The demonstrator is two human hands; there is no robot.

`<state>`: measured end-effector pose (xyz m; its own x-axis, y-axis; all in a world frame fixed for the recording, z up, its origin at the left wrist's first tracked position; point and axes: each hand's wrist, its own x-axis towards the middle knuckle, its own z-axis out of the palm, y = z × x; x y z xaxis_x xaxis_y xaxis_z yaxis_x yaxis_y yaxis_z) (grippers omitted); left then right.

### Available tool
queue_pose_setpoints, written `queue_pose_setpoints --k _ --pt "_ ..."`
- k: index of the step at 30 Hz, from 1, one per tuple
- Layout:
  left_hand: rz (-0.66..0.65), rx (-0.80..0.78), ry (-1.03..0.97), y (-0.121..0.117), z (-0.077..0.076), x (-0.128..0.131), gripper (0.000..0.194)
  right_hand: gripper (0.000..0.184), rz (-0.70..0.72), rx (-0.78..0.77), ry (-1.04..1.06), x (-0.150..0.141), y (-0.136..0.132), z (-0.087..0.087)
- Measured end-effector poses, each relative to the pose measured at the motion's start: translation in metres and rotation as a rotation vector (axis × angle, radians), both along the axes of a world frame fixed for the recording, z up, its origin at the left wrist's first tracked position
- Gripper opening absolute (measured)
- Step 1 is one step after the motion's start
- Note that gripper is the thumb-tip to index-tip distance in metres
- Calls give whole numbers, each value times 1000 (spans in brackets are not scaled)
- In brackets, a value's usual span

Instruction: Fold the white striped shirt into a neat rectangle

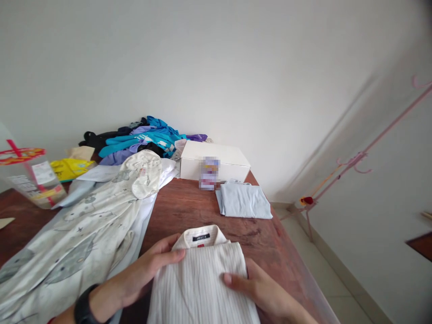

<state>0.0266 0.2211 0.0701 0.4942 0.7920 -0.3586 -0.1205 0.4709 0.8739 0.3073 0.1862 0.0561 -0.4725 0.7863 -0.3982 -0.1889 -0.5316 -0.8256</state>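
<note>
A white shirt (202, 283) with thin grey stripes lies folded in front of me, its collar and dark label facing up at the far end. My left hand (165, 256) grips its left edge near the collar, thumb on top and fingers partly hidden behind the cloth. On the right edge, my right hand (249, 279) has its thumb pressed on the front, with the other fingers tucked underneath. Beyond the shirt, a light blue folded garment (245, 200) rests near the table's right side.
A white box (216, 157) stands against the wall beside a heap of blue, purple and black clothes (141, 137). Patterned clothing (87, 225) is spread along the left. A plastic cup (37, 180) with a straw and a yellow packet (72, 168) stand farther left. A pink rack (364, 155) leans at right.
</note>
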Motion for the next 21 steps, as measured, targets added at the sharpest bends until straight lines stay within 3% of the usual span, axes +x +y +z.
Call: queue_pose_setpoints --k 4,11,17,21 --pt "42 -59 34 1 -1 -1 62 52 -119 13 -73 4 6 -9" --pt "-18 -75 -84 -2 -4 -5 74 56 -148 95 -172 12 16 -12" --pt "-79 -129 -123 -4 -8 -5 97 63 -199 156 -237 15 23 -21" --pt "-67 -116 -168 -4 -7 -2 97 65 -227 180 -272 16 27 -25"
